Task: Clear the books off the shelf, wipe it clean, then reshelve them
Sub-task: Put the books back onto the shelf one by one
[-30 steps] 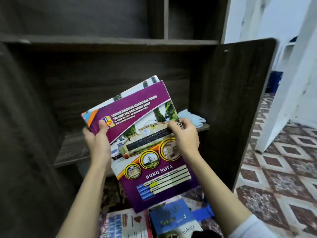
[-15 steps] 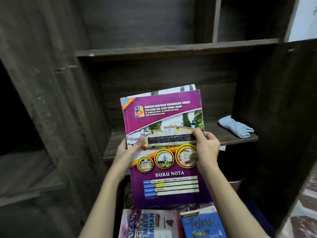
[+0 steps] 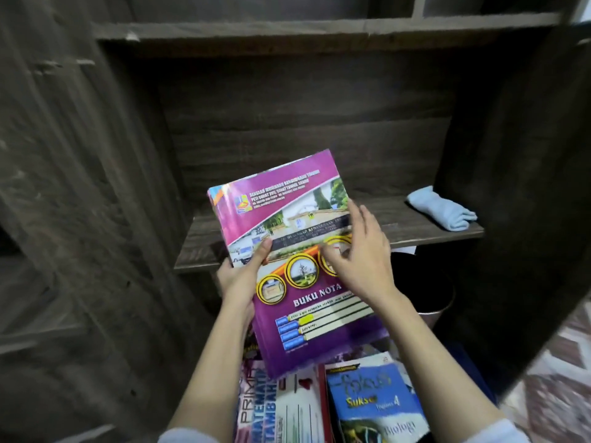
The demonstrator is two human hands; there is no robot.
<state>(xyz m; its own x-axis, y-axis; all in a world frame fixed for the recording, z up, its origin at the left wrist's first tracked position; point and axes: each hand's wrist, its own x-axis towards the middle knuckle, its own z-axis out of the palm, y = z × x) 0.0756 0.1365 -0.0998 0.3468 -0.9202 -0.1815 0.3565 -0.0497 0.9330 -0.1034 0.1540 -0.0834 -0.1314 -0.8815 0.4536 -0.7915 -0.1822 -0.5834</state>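
Item: purple notebook stack (image 3: 287, 215), softcover, top cover lettered "BUKU NOTA", with what look like more thin copies layered beneath it. Position: held in the air and tilted, with its far end over the near edge of the shelf board (image 3: 412, 225) and its near end above the books on the floor. Hold: left hand (image 3: 238, 282) grips the left edge, thumb on the cover and fingers behind. Right hand (image 3: 363, 260) lies over the right edge with its fingers nearly straight, resting rather than clasping, though it is blurred. Handling, by judgement: light, glossy and floppy, so the copies are likely to slide over one another and fan out. They are best pinched at both long edges near the middle, or supported from beneath, and squared up before standing. Adjacent: folded blue cloth (image 3: 443, 211) on the right end of the board, well apart from the stack. Below: blue Biology book (image 3: 374, 401) and white maths workbook (image 3: 275, 407) lying flat on the floor, near. Dark bin (image 3: 427, 292) under the board. Surround: dark wooden cabinet, open door (image 3: 527, 187) at right, patterned floor tiles (image 3: 563, 378) beyond.
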